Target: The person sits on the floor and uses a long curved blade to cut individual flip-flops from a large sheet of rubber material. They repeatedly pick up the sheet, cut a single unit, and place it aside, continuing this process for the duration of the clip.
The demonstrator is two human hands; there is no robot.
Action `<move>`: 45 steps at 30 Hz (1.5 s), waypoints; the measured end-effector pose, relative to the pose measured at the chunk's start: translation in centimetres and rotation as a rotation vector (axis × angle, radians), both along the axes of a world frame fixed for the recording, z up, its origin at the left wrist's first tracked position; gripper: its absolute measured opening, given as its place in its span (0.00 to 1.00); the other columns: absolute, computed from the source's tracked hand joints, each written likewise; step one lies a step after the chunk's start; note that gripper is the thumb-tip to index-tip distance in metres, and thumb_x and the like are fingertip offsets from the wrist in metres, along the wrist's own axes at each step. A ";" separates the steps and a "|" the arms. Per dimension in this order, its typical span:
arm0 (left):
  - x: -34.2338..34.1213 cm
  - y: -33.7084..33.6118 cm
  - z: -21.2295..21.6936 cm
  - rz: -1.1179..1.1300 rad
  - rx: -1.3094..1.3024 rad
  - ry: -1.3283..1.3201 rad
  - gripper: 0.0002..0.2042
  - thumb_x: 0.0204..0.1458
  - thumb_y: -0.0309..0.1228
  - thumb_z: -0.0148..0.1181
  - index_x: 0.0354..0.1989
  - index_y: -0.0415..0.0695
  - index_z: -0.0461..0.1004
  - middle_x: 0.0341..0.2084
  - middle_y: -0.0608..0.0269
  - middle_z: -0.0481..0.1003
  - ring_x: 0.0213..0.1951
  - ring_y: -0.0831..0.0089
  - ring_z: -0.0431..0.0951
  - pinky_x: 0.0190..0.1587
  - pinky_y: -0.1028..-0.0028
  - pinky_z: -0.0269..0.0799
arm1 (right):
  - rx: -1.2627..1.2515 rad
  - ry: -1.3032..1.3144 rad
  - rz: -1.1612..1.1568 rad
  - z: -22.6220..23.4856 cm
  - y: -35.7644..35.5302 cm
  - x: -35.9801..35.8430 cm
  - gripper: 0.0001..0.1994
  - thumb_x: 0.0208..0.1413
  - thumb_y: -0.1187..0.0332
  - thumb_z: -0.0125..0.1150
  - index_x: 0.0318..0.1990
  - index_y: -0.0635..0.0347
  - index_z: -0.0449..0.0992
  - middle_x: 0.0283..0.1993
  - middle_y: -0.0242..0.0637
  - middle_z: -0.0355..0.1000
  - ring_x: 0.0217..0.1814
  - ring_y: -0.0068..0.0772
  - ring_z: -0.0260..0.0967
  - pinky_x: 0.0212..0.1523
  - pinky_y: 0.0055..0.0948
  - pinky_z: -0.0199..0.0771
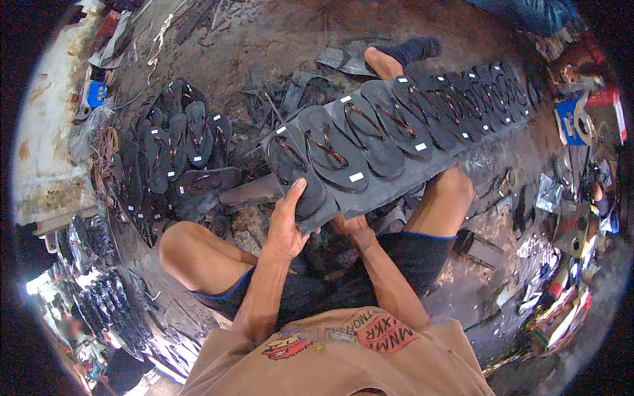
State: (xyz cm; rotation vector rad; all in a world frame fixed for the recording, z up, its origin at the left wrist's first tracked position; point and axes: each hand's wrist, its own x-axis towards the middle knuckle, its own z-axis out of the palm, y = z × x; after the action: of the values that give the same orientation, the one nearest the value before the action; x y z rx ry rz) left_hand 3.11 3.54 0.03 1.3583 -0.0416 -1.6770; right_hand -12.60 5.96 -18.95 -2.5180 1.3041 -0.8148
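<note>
A long dark grey sheet (373, 195) slants from in front of me up to the far right. A row of several black flip-flops with dark, reddish-patterned straps and small white labels lies along it. My left hand (285, 228) grips the sheet's near left end, thumb pressed on the heel of the end flip-flop (285, 155), fingers underneath. At the sheet's near edge, beside a notch between the first two flip-flops, is my right hand (356, 231). Its fingers curl in under the edge, and whatever they hold is hidden.
A pile of labelled flip-flops (195, 135) lies to the left. Beyond the sheet are dark scraps (340, 61) and a bare foot with dark cloth at its ankle (386, 65). A blue box (573, 121) stands at the right among clutter. My bent knees flank the sheet's near end.
</note>
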 end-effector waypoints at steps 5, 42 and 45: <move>-0.3 -0.2 0.7 0.009 0.004 -0.007 0.17 0.63 0.47 0.64 0.44 0.44 0.79 0.32 0.64 0.83 0.26 0.71 0.83 0.19 0.69 0.77 | -0.016 0.204 -0.036 -3.1 -1.6 0.8 0.14 0.67 0.66 0.56 0.58 0.55 0.73 0.60 0.46 0.69 0.62 0.46 0.65 0.63 0.46 0.63; 2.1 7.9 15.0 0.011 -0.486 -0.214 0.22 0.59 0.30 0.69 0.59 0.36 0.72 0.48 0.61 0.80 0.48 0.73 0.82 0.52 0.69 0.80 | 0.596 -0.915 0.098 31.0 -1.2 -0.8 0.15 0.59 0.64 0.74 0.47 0.67 0.84 0.31 0.27 0.77 0.33 0.16 0.71 0.35 0.23 0.70; 3.8 8.2 14.5 -0.044 -0.399 -0.520 0.22 0.59 0.34 0.70 0.57 0.38 0.74 0.46 0.63 0.80 0.47 0.74 0.82 0.50 0.71 0.80 | 0.637 -0.891 0.045 31.1 0.7 -1.7 0.17 0.66 0.62 0.65 0.55 0.64 0.80 0.26 0.24 0.69 0.27 0.17 0.64 0.30 0.25 0.65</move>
State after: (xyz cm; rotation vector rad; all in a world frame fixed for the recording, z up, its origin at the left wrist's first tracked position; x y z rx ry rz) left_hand 6.87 11.76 14.56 1.4452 -0.6739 -1.2229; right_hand -14.25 6.69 12.15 -1.4058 0.9553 -1.0960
